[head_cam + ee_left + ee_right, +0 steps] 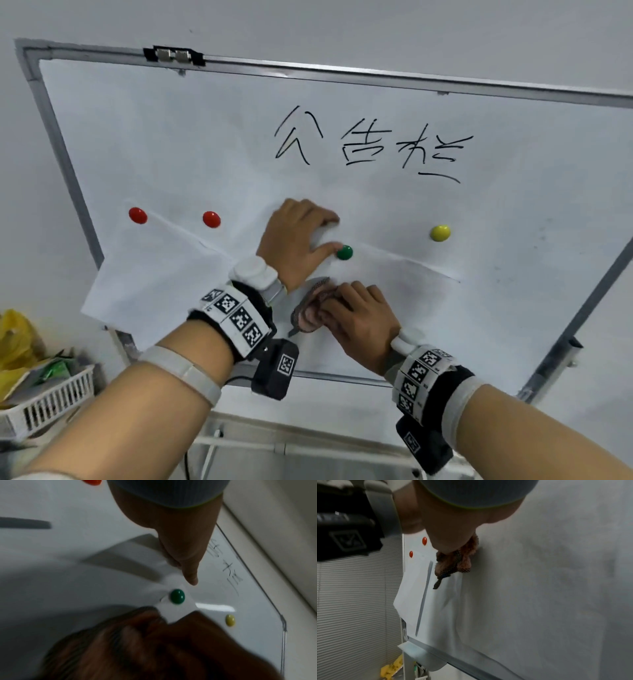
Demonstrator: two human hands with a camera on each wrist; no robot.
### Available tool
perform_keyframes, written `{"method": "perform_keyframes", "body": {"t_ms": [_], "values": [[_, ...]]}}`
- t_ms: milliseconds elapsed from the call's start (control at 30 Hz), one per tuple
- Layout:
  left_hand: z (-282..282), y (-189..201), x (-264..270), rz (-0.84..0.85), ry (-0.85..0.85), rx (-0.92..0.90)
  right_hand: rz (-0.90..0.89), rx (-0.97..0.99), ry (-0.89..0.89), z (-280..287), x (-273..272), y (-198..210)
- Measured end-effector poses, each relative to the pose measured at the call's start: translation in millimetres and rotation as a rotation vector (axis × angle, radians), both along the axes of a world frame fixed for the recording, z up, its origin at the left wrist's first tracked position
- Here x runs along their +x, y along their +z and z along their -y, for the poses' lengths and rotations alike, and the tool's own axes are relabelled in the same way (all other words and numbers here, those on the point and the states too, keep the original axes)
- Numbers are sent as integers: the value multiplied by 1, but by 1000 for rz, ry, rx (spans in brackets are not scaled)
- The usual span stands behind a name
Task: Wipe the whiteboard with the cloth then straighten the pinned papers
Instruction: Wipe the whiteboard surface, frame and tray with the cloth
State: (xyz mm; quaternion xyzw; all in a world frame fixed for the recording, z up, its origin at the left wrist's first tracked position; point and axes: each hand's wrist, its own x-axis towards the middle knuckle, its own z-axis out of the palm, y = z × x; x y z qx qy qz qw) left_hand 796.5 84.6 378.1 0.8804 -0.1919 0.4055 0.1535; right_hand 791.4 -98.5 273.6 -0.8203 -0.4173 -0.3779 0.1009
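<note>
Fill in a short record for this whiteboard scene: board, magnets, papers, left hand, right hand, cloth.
board: whiteboard, black handwriting on the upper part
magnets: two red magnets, green magnet, yellow magnet
papers: left paper tilted, overhanging the frame; right paper under the green magnet
left hand: pinching the paper corner beside the green magnet
right hand: gripping the cloth
cloth: bunched, pressed against the right paper
</note>
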Motion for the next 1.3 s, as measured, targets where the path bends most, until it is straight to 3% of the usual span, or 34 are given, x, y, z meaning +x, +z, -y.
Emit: {"method": "perform_keyframes", "body": {"t_ms": [133,367,633,1000,1300], "values": [[25,-21,0,-42,65,29,-31,33,5,37,-4,15],[55,-32,-1,-36,155,-107,-166,308,-75,81,13,41],[75,-40,-5,-93,295,-342,-294,396,-56,70,21,40],[76,-48,0,-74,250,-517,-373,398,-181,64,17,31],[77,-50,5,-106,267,-490,-351,405,-195,63,20,29]]}}
